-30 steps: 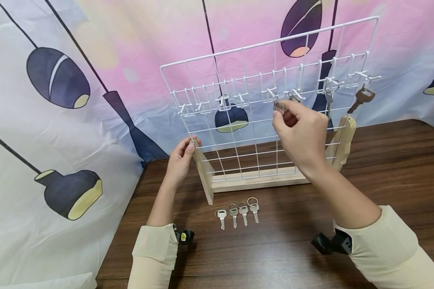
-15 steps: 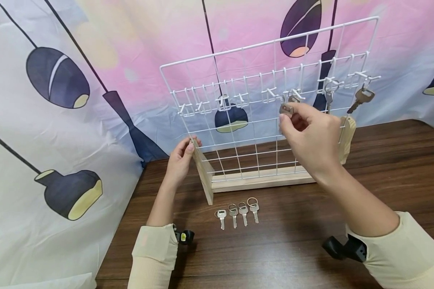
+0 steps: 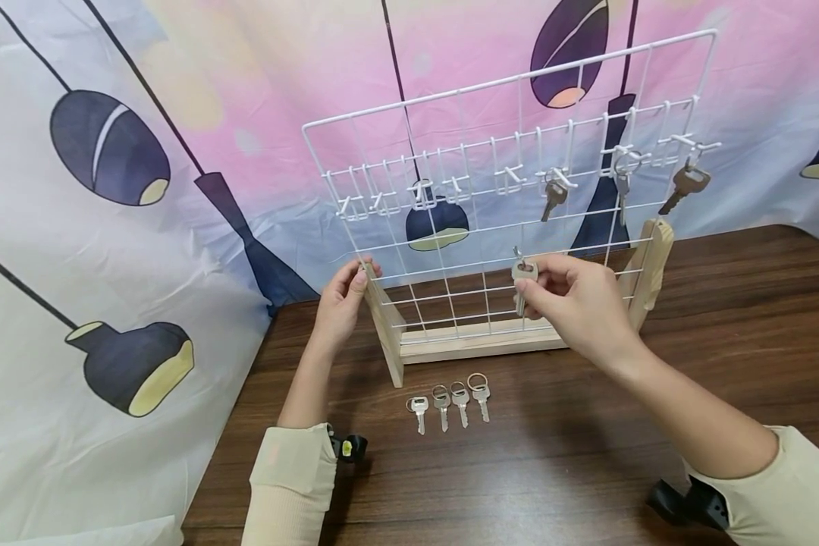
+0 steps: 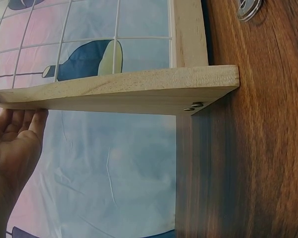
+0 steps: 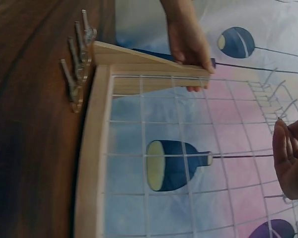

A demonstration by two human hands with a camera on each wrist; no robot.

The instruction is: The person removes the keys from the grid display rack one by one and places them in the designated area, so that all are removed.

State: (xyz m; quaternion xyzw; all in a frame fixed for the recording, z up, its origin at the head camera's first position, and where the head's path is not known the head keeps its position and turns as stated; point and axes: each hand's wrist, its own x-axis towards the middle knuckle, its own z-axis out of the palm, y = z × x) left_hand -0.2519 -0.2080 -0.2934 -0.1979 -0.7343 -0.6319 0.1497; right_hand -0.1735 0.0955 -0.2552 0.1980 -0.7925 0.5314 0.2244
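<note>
My right hand (image 3: pixel 583 303) pinches a silver key (image 3: pixel 524 273) by its head, in front of the white wire grid (image 3: pixel 484 262) and below its row of hooks. The key's small ring stands up above the fingers. My left hand (image 3: pixel 339 303) holds the top of the rack's left wooden side (image 3: pixel 384 326); the left wrist view shows the fingers behind that wooden side (image 4: pixel 114 89). From hooks on the right hang a brownish key (image 3: pixel 554 199), a silver key (image 3: pixel 622 189) and another brownish key (image 3: pixel 685 186). In the right wrist view the key in my hand is not clearly visible.
Several ringed keys (image 3: pixel 459 398) lie in a row on the dark wooden table (image 3: pixel 505 485), before the rack's wooden base bar (image 3: pixel 484 339). White hooks (image 3: pixel 382 201) on the left of the grid carry nothing. A patterned cloth (image 3: pixel 211 227) hangs behind.
My right hand has drawn the key away from a hook, first rightward, then down in front of the grid. The hanging brownish key it covered now shows. My left hand has stayed put.
</note>
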